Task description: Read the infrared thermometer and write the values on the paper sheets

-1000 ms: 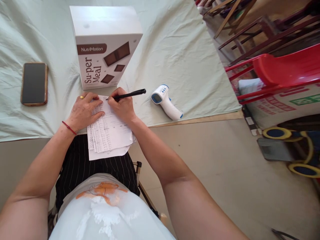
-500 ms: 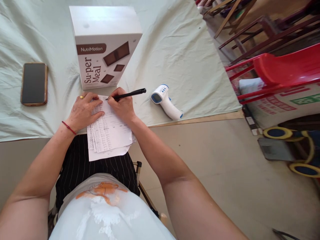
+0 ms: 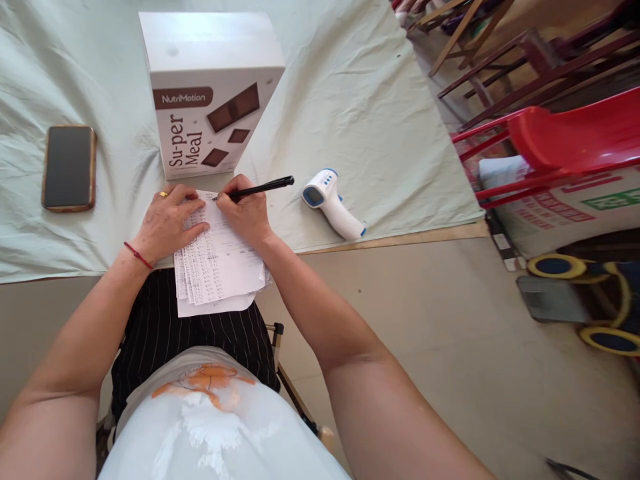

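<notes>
A black pen (image 3: 265, 186) is gripped in my right hand (image 3: 246, 212), its tip on the top sheet near the upper edge. Under both hands lies a stack of papers (image 3: 225, 267) covered in rows of small handwriting; its lower part hangs over the table edge above my lap. My left hand (image 3: 170, 220) rests flat on the left side of the sheets with the fingers stretched out, a ring and a red string bracelet on it. Just beyond my hands stands a white and brown NutriMotion box (image 3: 210, 127). A white and blue infrared thermometer (image 3: 333, 203) lies to the right of the pen.
On the left of the pale green tablecloth (image 3: 360, 87) lies a phone (image 3: 69, 168), screen up. Past the table's right edge are a red plastic chair (image 3: 570, 140), a white printed sack (image 3: 555, 200), wooden frames and a yellow and dark blue object (image 3: 615, 300).
My right hand and the pen have shifted very slightly to the right along the paper. The bottom sheet's lower edge sits a little higher. My left hand stays in place.
</notes>
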Action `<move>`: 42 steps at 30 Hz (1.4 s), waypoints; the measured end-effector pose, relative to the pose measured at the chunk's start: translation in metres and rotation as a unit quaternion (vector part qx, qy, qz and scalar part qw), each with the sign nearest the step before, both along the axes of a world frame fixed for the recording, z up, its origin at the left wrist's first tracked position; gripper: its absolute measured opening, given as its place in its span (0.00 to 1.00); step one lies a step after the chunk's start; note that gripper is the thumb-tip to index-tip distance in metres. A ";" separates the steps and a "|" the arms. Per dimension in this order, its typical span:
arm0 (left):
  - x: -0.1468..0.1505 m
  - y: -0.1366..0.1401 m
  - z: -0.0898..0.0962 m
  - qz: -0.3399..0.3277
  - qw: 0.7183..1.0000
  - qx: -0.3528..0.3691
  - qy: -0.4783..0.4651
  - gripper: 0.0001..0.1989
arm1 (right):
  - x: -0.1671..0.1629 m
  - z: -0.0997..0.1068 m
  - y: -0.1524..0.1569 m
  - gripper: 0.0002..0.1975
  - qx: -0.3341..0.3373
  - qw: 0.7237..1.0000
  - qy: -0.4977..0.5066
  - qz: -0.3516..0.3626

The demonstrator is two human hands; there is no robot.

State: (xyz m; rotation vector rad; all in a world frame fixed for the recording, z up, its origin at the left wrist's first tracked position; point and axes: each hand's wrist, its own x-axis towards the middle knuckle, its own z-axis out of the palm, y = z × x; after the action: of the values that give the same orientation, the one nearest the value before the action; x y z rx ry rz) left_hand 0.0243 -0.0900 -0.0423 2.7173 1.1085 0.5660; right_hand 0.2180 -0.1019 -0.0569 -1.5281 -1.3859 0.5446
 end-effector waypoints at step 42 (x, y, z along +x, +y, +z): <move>0.001 0.000 0.000 -0.002 1.000 -0.010 -0.004 0.16 | 0.000 0.007 -0.002 0.09 -0.010 1.000 0.028 -0.009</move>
State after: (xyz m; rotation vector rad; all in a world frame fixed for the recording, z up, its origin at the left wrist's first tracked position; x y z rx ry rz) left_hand 0.0252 -0.0899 -0.0422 2.6977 1.1016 0.5621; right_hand 0.2183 -0.1039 -0.0502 -1.5284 -1.3262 0.5881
